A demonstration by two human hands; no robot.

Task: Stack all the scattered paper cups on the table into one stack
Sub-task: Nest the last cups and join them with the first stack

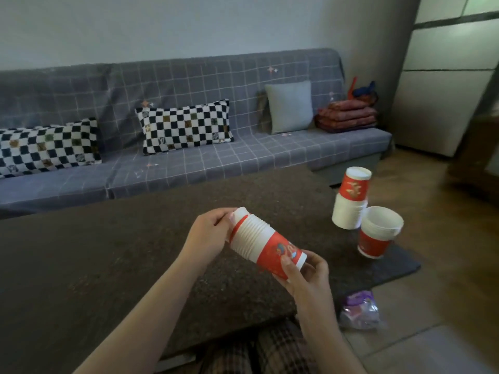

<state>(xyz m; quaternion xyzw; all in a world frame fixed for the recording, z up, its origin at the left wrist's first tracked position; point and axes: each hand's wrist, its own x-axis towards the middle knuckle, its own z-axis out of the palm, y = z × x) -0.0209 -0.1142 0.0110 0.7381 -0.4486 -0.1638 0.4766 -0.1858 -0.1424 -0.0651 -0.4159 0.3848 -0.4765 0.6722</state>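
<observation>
Near edge: plaid trousers [272,354] at the bottom of the view, both forearms reaching out over the dark table [94,265].

Right hand [305,276] wrapped around the red end of a long stack of cups [266,242], fingers curled around the base. Left hand [208,236] closed on the other end, by a red rim. Stack lies sideways in the air above the table, many white rims showing along its middle.

Floor, right of the table: crumpled plastic bag [360,311].

Farther right on the table: short upright stack [378,233], open mouth up, red below. Just behind it and touching, an upside-down stack [351,198], leaning, red bottom on top.

Beyond: grey checked sofa [189,157] with two black-and-white checkered pillows [186,125], a plain grey cushion [290,105], folded reddish blankets [347,116] at its right end.
</observation>
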